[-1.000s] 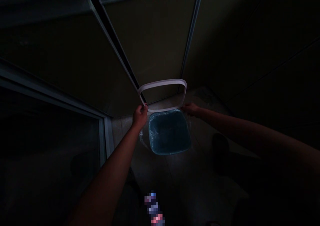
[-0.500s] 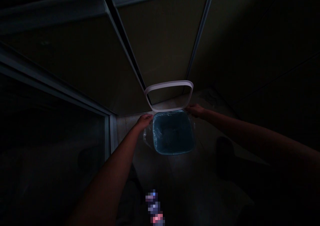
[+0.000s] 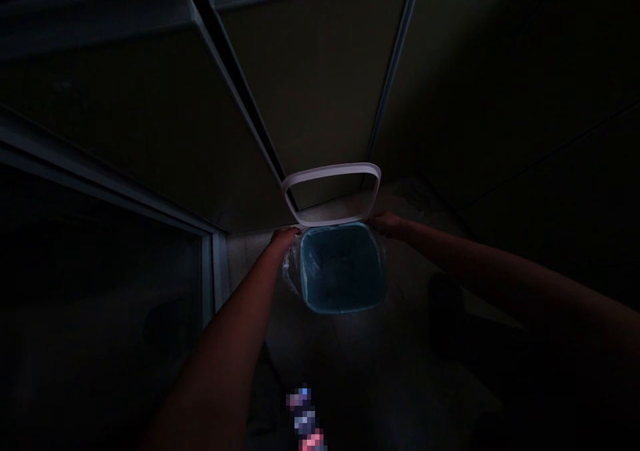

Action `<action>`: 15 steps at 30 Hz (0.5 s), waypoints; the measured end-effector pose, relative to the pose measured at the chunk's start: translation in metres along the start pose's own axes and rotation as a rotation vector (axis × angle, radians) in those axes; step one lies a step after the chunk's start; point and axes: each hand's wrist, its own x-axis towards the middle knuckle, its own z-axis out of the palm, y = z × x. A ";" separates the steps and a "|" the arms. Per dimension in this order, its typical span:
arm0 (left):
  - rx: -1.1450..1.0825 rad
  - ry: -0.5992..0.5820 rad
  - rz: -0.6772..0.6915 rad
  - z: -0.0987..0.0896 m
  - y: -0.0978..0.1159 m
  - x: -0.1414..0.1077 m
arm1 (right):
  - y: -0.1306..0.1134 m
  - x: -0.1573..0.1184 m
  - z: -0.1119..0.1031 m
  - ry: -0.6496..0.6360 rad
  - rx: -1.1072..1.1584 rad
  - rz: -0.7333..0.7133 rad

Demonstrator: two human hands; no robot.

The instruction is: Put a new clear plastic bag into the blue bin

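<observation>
A blue-green bin (image 3: 345, 271) stands on the floor, lined with a clear plastic bag (image 3: 291, 268) whose edge hangs outside the rim. Its pale rectangular ring (image 3: 333, 170) is tilted up at the far side of the opening. My left hand (image 3: 286, 236) is at the bin's far left corner, fingers closed at the bag's edge. At the far right corner is my right hand (image 3: 384, 224), its fingers closed by the rim; the dark hides exactly what they pinch.
Panels with metal frames (image 3: 310, 84) rise behind the bin. A sliding door frame (image 3: 215, 271) is at the left. A dark shoe (image 3: 445, 311) is on the floor to the right. A pixelated patch lies at the bottom.
The view has shifted slightly, so the bin and ring appear a little further left. My left hand's fingers have drawn in at the bag's edge. The ring stays raised.
</observation>
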 end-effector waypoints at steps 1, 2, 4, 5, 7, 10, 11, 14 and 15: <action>-0.004 0.006 -0.011 0.001 0.001 0.000 | 0.000 0.000 0.000 -0.010 0.001 -0.011; -0.010 0.020 -0.012 0.002 0.004 0.000 | -0.001 -0.002 0.000 -0.011 -0.001 -0.020; -0.029 0.066 0.013 0.000 0.014 -0.001 | -0.006 -0.006 -0.005 0.040 -0.022 -0.031; -0.045 0.089 0.043 -0.002 0.021 -0.002 | -0.011 -0.009 -0.008 0.093 -0.036 -0.039; -0.105 0.102 0.121 -0.009 0.037 -0.006 | -0.022 -0.019 -0.019 0.220 -0.046 -0.068; -0.214 -0.008 0.212 -0.024 0.058 -0.019 | -0.039 -0.039 -0.040 0.259 0.053 -0.188; -0.229 -0.054 0.225 -0.029 0.061 -0.025 | -0.044 -0.046 -0.047 0.230 0.094 -0.227; -0.171 -0.136 0.268 -0.042 0.059 -0.046 | -0.054 -0.066 -0.060 0.171 0.141 -0.299; -0.121 -0.159 0.297 -0.045 0.054 -0.053 | -0.055 -0.072 -0.062 0.178 0.126 -0.318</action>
